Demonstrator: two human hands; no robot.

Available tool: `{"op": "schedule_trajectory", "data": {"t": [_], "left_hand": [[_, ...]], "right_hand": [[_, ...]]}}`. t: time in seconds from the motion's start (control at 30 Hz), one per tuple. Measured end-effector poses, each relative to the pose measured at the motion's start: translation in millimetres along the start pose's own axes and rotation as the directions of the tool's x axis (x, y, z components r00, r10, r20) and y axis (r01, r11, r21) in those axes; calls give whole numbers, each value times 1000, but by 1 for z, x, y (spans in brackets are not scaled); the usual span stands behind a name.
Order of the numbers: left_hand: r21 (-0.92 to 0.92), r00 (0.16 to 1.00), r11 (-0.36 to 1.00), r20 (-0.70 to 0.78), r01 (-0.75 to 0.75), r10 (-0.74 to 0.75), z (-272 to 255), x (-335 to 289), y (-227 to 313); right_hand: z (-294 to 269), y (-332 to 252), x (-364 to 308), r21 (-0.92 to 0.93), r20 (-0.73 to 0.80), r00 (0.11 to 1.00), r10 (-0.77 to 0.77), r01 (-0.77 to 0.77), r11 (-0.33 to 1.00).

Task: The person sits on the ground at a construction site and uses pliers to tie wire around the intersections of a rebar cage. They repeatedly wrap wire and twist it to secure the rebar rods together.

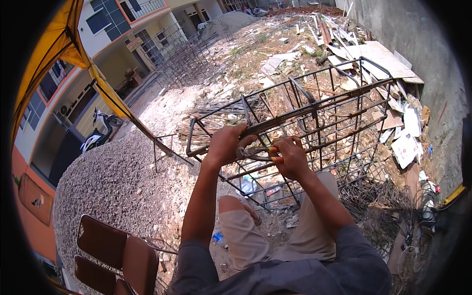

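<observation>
The right grip hides the handle ends of the pliers; whether their tips bite anything beside the left grip is too small to tell. The edge cuts off the yellow canopy and brown chairs; the distant sign is unreadable.

One view only: head cam, left unit of the side-by-side pair, wide fisheye. Looks from the wearer's head, pitched down and forward. Own shirt closest, along the bottom edge; trousers just above it; forearms run up from below. Hands near mid-frame, close range, within the wearer's reach. Rebar cage starts there and extends away to upper right. Coverage is very wide: brown chair low left, gravel heap left, building far upper left, concrete wall right. Edges bow near the rim; corners black.
</observation>
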State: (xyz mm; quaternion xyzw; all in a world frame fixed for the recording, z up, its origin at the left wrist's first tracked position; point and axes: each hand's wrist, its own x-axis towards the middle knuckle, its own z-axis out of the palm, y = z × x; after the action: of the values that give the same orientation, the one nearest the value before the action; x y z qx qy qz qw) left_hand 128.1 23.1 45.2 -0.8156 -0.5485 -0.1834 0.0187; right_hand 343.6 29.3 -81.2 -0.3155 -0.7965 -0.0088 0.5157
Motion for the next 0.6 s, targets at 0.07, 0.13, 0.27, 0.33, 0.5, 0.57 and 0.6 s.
{"op": "schedule_trajectory", "data": {"t": [0.07, 0.13, 0.27, 0.33, 0.5, 0.57, 0.6], "left_hand": [[-7, 1000, 1000, -12, -4, 4, -1, -4, -1], [22, 1000, 1000, -23, -2, 2, 2, -9, 4], [61, 995, 997, -84, -44, 49, 6, -15, 11], [49, 998, 999, -63, -17, 20, 8, -18, 10], [-40, 999, 999, -37, -8, 6, -5, -28, 23], [-144, 1000, 990, -27, -14, 10, -6, -29, 24], [-143, 999, 990, -33, -17, 13, -7, -29, 24]], "right_hand": [[1, -3, -1, 14, 12, 1000, 2, -3, 1000], [-1, -6, -6, -8, 13, 1000, 17, -17, 1000], [-3, -9, -11, 38, -57, 998, 13, -11, 999], [-6, -19, -11, 121, -117, 991, 64, -49, 991], [1, -63, -34, 406, -6, 916, 401, -365, 838], [7, -71, -46, 570, 193, 856, 480, -496, 655], [9, -76, -43, 667, 299, 834, 464, -530, 523]]}}
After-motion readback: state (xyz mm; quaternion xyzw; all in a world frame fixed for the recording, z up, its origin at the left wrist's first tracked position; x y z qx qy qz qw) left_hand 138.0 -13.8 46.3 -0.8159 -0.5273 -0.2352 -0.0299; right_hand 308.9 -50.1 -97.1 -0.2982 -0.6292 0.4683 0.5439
